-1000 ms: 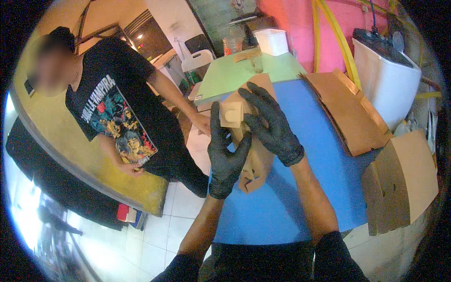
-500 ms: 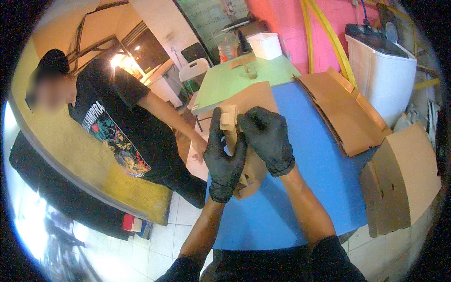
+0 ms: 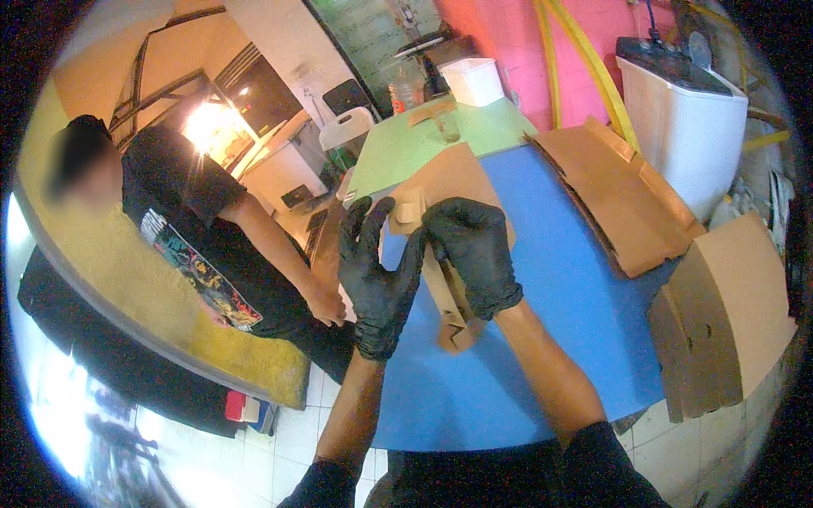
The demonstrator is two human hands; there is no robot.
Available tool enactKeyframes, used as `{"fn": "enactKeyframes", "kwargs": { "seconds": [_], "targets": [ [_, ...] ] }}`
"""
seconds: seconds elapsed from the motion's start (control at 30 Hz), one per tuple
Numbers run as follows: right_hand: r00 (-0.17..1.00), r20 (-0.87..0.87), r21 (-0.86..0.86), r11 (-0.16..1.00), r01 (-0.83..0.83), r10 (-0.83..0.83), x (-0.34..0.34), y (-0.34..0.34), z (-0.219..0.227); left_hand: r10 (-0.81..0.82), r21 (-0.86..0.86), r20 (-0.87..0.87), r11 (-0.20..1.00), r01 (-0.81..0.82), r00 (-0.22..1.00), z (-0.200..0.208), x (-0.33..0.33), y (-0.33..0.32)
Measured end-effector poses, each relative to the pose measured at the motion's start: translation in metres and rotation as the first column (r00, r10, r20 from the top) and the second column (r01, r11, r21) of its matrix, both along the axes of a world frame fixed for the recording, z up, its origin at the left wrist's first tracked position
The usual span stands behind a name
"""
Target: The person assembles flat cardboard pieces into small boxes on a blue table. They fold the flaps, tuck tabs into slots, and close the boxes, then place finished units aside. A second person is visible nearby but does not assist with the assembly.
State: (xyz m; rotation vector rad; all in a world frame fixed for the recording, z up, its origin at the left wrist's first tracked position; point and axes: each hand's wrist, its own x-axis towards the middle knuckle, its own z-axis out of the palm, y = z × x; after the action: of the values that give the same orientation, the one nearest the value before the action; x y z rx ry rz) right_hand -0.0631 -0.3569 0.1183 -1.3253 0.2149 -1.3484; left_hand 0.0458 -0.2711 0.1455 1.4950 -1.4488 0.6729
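Observation:
Both my hands wear black gloves over the blue tabletop (image 3: 576, 339). My left hand (image 3: 377, 279) is open, its fingers spread and pointing up, with its thumb near the cardboard. My right hand (image 3: 474, 254) is closed, gripping a folded brown cardboard piece (image 3: 456, 330); its fingertips are hidden. The cardboard's lower end, with cut notches, shows beneath the right wrist. A small tan folded block (image 3: 408, 208) appears between the hands, by the right fingers; whether it joins the cardboard I cannot tell. A wider brown cardboard sheet (image 3: 449, 169) lies behind.
Large flattened cardboard (image 3: 618, 199) lies at the table's right, with a folded cardboard box (image 3: 720, 313) nearer me. On the green tabletop (image 3: 500, 127) stand a clear cup (image 3: 447, 129) and a white container (image 3: 474, 82). Another person (image 3: 195, 203) is at the left.
My left hand has let go of the cardboard and moved left, its fingers spreading. My right hand has shifted slightly left and keeps its grip. The person at the left has leaned lower.

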Motion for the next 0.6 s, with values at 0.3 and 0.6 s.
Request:
{"fn": "enactKeyframes", "kwargs": {
  "seconds": [0.3,0.6],
  "targets": [
    [0.997,0.037,0.087,0.995,0.059,-0.062,0.006,-0.030,-0.017,0.108,-0.015,0.299,0.994,-0.108,0.948,-0.010,-0.011,-0.036],
    [0.992,-0.015,0.107,0.986,0.128,-0.127,0.007,-0.031,-0.011,0.084,-0.127,0.128,0.990,-0.068,0.988,-0.031,-0.006,-0.057]
  ]
}}
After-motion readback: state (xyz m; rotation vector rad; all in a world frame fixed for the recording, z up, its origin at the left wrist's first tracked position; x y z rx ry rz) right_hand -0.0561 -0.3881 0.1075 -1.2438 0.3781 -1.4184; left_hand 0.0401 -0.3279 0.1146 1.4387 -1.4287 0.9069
